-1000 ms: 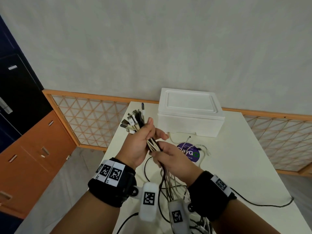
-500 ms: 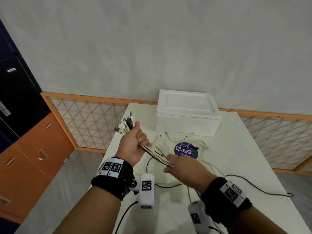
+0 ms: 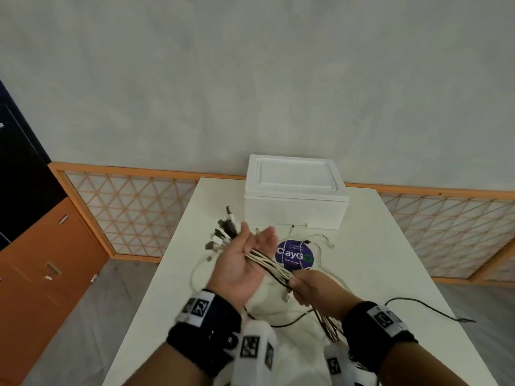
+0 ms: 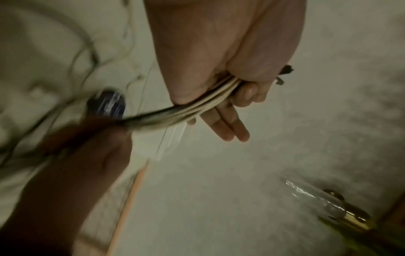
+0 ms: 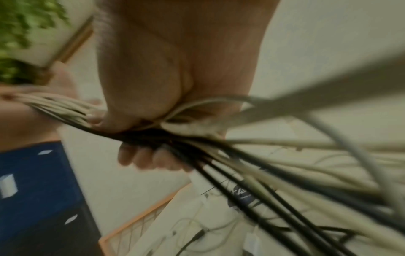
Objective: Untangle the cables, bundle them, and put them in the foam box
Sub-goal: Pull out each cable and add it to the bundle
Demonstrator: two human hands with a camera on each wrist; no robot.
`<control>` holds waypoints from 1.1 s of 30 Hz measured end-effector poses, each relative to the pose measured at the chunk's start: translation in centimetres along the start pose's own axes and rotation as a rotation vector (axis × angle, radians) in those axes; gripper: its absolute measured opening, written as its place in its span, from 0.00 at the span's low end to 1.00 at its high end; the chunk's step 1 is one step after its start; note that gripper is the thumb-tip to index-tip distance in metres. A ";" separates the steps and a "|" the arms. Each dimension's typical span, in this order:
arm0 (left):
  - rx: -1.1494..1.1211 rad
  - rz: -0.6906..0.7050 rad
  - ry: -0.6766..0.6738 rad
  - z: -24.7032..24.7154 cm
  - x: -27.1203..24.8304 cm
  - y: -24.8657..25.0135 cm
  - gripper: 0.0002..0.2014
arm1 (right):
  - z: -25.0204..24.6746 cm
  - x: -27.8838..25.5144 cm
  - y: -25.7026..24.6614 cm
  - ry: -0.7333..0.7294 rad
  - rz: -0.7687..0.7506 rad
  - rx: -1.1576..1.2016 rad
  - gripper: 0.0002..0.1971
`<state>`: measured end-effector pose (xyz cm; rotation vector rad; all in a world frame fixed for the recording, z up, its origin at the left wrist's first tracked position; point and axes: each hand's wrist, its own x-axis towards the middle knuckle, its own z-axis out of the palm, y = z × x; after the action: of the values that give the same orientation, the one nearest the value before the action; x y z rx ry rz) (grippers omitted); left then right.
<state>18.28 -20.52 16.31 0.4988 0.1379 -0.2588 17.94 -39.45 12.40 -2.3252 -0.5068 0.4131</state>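
Your cable bundle (image 3: 267, 264) runs as one long diagonal above the table (image 3: 370, 263), its plug ends (image 3: 223, 232) fanned up and away toward the table's left edge, its tail dropping toward you past your right wrist. Your left hand (image 3: 242, 260) lies palm-up under the plug end, fingers mostly straight; the left wrist view shows the thumb pressing the strands against the fingers, though blur makes the hold hard to judge. Your right hand (image 3: 309, 286) is fisted round the bundle lower down, black and white strands spilling out below it. The foam box (image 3: 295, 196) sits lid-on at the far edge of the table, beyond a round purple sticker (image 3: 295, 256). Loose cables (image 3: 429, 305) trail toward the right edge, with bare table between them and the box.
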 end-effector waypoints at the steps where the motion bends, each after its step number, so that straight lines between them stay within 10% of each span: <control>1: -0.024 -0.009 -0.027 0.8 -0.3 -1.1 0.24 | -0.6 0.2 0.3 -0.008 0.017 0.007 0.16; 6: 0.102 -0.004 0.035 1.2 0.8 -2.3 0.23 | -4.3 1.5 1.8 -0.031 -0.009 -0.165 0.15; 20: 0.707 0.112 0.046 1.2 1.6 -5.1 0.23 | -0.8 0.7 -2.4 0.275 -0.072 0.282 0.11; 33: 1.007 0.121 -0.188 0.6 1.3 -4.1 0.32 | -1.6 1.0 -2.2 -0.012 -0.043 0.569 0.12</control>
<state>18.39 -24.55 14.71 1.4713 -0.2262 -0.2428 18.97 -38.45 14.88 -1.7619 -0.3814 0.4791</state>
